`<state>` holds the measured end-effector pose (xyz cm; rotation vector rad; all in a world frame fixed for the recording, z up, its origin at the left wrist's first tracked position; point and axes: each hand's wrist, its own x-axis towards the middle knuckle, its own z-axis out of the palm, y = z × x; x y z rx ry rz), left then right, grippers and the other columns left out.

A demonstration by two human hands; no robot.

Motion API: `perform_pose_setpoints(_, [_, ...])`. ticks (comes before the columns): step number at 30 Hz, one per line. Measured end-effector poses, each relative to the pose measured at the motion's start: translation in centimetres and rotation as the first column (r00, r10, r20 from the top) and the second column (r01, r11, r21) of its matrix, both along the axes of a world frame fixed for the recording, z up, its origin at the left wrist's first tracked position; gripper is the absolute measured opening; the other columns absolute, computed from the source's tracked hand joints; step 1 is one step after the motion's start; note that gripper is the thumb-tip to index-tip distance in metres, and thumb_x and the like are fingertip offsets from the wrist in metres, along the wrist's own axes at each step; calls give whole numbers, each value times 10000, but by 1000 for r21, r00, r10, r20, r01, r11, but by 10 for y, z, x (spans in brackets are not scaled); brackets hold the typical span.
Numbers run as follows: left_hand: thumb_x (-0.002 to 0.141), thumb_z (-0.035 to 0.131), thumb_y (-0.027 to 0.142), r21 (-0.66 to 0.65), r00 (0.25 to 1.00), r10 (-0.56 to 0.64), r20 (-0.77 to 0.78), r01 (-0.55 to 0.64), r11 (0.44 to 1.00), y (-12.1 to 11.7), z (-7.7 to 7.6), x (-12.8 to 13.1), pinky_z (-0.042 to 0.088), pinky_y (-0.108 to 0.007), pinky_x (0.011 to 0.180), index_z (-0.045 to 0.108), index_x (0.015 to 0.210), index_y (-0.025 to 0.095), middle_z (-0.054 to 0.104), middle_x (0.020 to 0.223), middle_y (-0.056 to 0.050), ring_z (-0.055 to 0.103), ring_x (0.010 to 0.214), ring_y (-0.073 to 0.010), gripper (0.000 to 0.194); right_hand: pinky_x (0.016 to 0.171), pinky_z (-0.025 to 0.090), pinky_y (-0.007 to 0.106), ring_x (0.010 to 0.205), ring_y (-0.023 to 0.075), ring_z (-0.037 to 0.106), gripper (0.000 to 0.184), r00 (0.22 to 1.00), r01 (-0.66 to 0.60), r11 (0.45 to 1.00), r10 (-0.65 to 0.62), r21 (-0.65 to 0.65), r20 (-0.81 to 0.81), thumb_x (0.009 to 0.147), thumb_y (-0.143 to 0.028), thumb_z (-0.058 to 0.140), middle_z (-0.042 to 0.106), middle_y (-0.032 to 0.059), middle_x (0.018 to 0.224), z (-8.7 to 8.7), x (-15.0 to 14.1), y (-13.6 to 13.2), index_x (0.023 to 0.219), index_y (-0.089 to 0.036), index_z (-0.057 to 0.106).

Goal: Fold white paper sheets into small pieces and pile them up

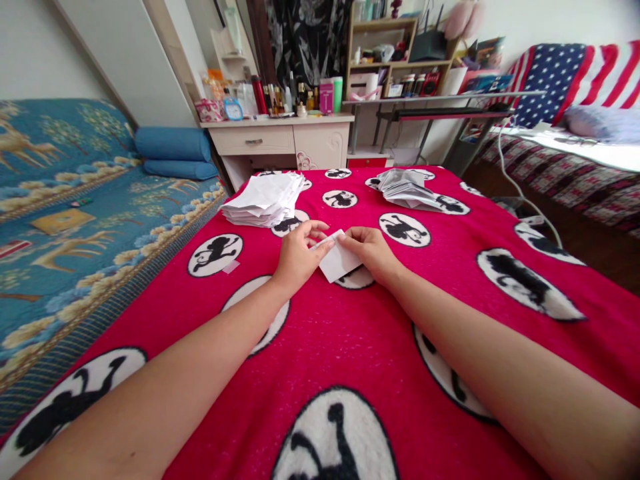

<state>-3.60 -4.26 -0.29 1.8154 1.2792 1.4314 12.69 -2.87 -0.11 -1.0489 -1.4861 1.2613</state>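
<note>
Both hands meet at a small folded piece of white paper just above the red cloth. My left hand pinches its upper left edge between thumb and fingers. From the other side, my right hand grips the top right edge, thumb on the near face. The paper is tilted, with one corner pointing down towards me. Beyond my left hand lies a stack of white paper sheets. A pile of folded papers sits farther off to the right.
The red cloth with black-and-white round prints covers the surface before me. A small clear scrap lies on it at left. A blue patterned sofa flanks the left side; a dresser with bottles and a desk stand behind.
</note>
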Motion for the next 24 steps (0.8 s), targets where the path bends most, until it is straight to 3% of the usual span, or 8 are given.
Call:
perform_pose_setpoints(6, [632,784,308,-232,983,-137,125,163,959,2,-1,1,517,-244,579,670,940,115,714,763,-55,646,636,-144,381,416,260,238,434,99,423,421,1000,14,999,-13,-31,29,686,-593,644,514,-22,511,-3,0,3,650,-200,500])
perform_pose_setpoints(12, [651,768,288,-245,968,-145,207,195,950,2,-4,0,550,-270,639,649,1004,120,729,800,-64,679,685,-161,408,424,280,247,455,109,442,469,996,84,996,-83,-11,5,738,-646,589,549,8,547,-3,0,3,654,-189,520])
perform_pose_setpoints(17, [691,726,266,-212,964,-73,257,131,968,8,-10,-5,541,-249,606,617,1050,135,697,717,-27,668,631,-145,397,517,397,247,608,136,546,308,996,68,986,-75,151,40,719,-434,695,644,29,749,-5,2,4,853,-171,606])
perform_pose_setpoints(24, [718,694,220,-168,982,-66,176,96,981,7,-7,-7,529,-228,591,616,1084,135,683,720,-19,655,623,-131,384,734,478,302,800,173,612,301,960,71,922,-166,381,224,707,-242,679,690,48,906,-7,5,8,997,-166,663])
